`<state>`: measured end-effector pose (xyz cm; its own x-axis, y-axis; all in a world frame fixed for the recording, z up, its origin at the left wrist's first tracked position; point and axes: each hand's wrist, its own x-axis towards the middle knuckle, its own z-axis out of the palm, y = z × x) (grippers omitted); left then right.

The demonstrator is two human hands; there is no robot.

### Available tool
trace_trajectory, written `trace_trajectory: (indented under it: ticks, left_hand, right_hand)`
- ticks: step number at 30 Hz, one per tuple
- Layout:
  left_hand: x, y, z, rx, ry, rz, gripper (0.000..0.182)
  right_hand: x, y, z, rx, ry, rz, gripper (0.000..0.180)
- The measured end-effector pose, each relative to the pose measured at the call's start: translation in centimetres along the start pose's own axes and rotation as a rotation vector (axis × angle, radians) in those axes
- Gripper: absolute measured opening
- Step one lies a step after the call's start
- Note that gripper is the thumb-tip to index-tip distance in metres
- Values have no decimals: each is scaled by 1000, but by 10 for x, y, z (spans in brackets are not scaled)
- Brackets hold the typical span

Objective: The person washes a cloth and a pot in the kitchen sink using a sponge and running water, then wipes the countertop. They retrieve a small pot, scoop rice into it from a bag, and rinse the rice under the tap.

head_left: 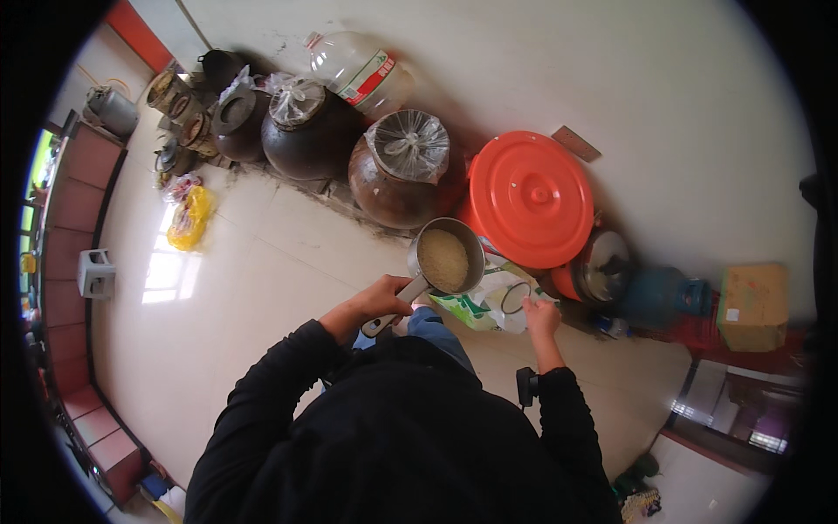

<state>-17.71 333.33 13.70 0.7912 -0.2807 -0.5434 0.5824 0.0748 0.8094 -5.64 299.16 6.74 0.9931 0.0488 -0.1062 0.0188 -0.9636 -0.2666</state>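
My left hand (384, 299) grips the handle of a metal saucepan (478, 249), which holds pale grains that look like rice (443, 260). To the right, my right hand (543, 318) is closed on something at the edge of a white and green plastic bag (478, 308); a round rim shows in or on the bag beside the fingers, and I cannot tell what it belongs to. The bag lies below a large red plastic tub with a red lid (531, 196). Just beyond the saucepan stands a brown clay jar (386, 187) with clear plastic tied over its mouth.
Dark clay jars (304, 147) and a large clear plastic bottle (360, 72) line the wall. A lidded pot (603, 265), a blue-green gas cylinder (655, 298) and a cardboard box (754, 308) stand right. A yellow plastic bag (190, 219) and a white stool (97, 272) are left.
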Motion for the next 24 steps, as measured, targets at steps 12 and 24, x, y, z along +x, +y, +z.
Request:
trace_trajectory:
  ticks: [12,24]
  left_hand:
    - [-57,-5,5,-167,408,-46,44]
    - [-241,-99,-19,-451,760,177,43]
  right_hand:
    - [40,57,122,146,-254,-587,29]
    - [-1,-187,-3,565,-585,-655,21]
